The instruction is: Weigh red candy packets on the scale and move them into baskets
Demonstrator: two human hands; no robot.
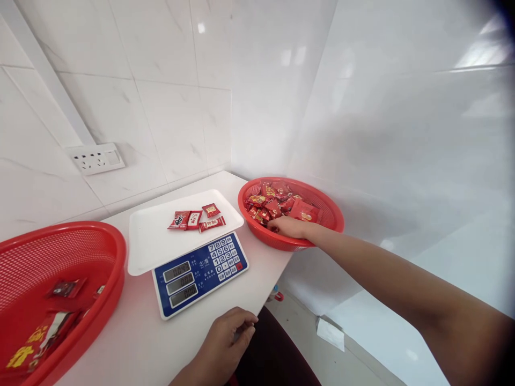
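Observation:
My right hand (287, 227) reaches into the red basket (336, 220) on the right. Its fingers curl down among small red snack packets (257, 201); what they grip, if anything, is hidden. A larger red packet (303, 210) lies just beyond that hand. Low in the middle, my left hand (227, 340) hovers by the table's front edge, loosely bent, thumb and fingers apart and nothing in it. In front of it stands a digital scale (201, 274) with a white tray (151, 230). Several red packets (193, 219) rest on the tray. The top display appears to read 0.043.
A second red basket (116, 252) stands at the left with several packets (44, 338) in it. The white table (132, 332) meets the tiled wall, which carries a socket panel (96, 159). A white piece (330, 334) lies on the floor at right.

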